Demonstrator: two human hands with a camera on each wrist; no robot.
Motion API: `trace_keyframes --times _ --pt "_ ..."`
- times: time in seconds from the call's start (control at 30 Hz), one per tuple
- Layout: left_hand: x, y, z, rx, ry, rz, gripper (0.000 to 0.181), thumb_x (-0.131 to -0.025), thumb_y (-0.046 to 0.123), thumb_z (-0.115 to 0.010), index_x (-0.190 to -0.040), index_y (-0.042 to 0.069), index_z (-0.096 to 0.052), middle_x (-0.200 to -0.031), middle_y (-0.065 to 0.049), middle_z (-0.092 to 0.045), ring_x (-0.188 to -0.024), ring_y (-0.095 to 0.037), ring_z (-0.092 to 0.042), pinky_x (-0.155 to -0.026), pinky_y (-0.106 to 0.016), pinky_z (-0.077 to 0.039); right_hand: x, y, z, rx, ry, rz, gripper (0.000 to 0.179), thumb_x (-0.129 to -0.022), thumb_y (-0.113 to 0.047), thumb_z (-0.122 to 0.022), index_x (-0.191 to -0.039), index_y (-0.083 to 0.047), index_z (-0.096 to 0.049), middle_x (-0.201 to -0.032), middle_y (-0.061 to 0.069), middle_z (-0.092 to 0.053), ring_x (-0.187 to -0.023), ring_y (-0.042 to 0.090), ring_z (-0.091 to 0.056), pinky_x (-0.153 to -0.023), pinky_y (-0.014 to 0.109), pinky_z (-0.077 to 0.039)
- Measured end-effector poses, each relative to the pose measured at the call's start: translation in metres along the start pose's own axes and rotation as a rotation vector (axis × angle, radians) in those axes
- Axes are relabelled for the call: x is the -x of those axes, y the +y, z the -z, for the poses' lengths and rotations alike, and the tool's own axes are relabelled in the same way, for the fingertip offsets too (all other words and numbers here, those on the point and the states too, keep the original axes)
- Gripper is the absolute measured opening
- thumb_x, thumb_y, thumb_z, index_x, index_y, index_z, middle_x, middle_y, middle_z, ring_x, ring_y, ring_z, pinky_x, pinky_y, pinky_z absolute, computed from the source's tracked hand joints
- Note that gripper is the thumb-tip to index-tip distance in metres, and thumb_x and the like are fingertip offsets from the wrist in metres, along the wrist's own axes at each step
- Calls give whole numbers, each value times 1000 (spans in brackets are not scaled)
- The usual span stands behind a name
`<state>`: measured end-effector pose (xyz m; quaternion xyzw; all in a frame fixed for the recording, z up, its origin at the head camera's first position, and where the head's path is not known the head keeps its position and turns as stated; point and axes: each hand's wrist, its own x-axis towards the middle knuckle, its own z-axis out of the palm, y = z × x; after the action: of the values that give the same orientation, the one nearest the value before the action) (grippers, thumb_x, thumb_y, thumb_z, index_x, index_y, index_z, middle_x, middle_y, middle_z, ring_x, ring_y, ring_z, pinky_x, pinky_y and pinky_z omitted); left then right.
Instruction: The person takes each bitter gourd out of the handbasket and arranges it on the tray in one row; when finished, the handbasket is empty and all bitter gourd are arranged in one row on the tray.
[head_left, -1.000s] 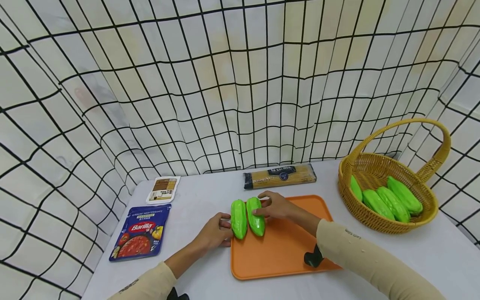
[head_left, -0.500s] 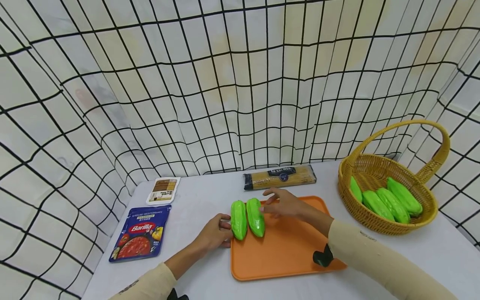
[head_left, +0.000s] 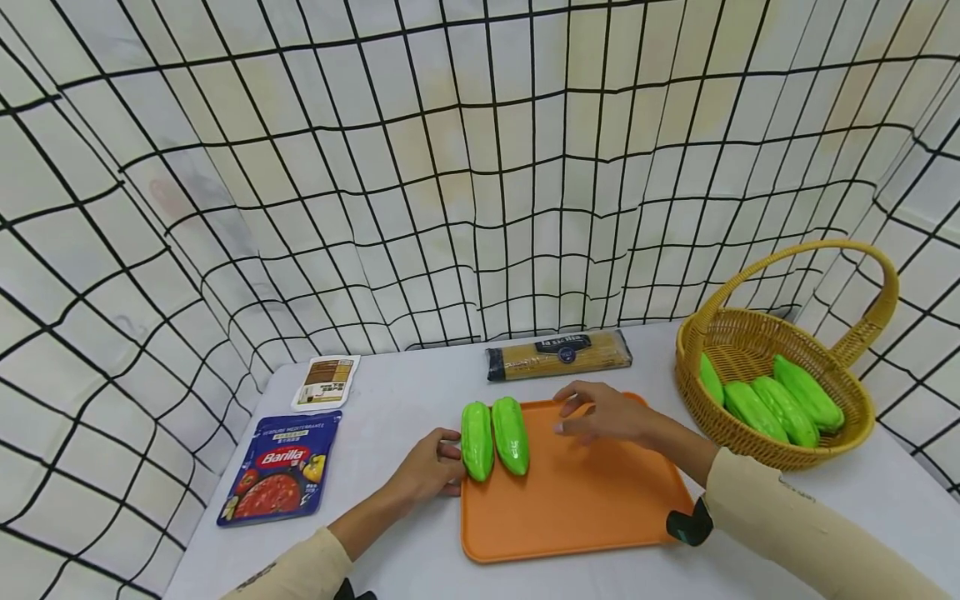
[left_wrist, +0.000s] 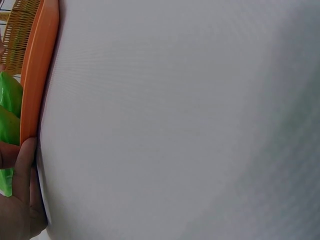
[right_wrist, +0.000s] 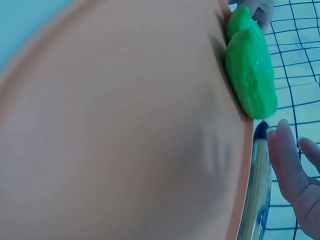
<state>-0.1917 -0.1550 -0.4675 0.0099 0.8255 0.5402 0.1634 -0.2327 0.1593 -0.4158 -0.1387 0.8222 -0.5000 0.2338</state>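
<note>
Two green, ridged, cucumber-shaped vegetables lie side by side along the left end of an orange tray (head_left: 570,508): a left one (head_left: 477,442) and a right one (head_left: 512,435). My left hand (head_left: 429,467) is at the tray's left rim; in the left wrist view a finger (left_wrist: 25,167) lies against the outer wall and another is over the edge, close to the vegetables. Above the tray's far right part is my right hand (head_left: 603,417), fingers loosely spread and apart from the vegetables. The right wrist view shows those fingers (right_wrist: 287,160) with nothing between them.
A wicker basket (head_left: 738,437) with several green vegetables stands at the right. A spaghetti pack (head_left: 558,356) lies behind the tray. A blue Barilla pouch (head_left: 281,467) and a small white-and-brown packet (head_left: 326,383) lie at the left. Black netting (head_left: 517,225) hangs behind the table.
My right hand has let go of the right vegetable and moved away to the right. My left hand stays at the tray's left rim, and the two vegetables keep their places.
</note>
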Motion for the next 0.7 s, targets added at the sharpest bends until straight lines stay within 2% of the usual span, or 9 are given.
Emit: trace_keyframes --times 0.4,0.7 --pt "0 -1 -1 8 3 8 60 -81 -2 -64 -138 -5 -46 -112 -17 -56 -91 -19 -64 -68 -33 -64 43 9 37 82 10 -26 68 -88 -34 -76 -141 -3 -49 -134 21 -55 -102 23 -65 -83 39 -62" --pt "-1 -1 -1 -6 5 13 59 -82 -1 -66 -138 -3 -47 -113 -16 -57 -91 -19 -65 -69 -33 -64 80 15 75 93 35 41 65 -90 -29 -74 -142 -1 -47 -137 26 -51 -104 29 -66 -82 39 -61"
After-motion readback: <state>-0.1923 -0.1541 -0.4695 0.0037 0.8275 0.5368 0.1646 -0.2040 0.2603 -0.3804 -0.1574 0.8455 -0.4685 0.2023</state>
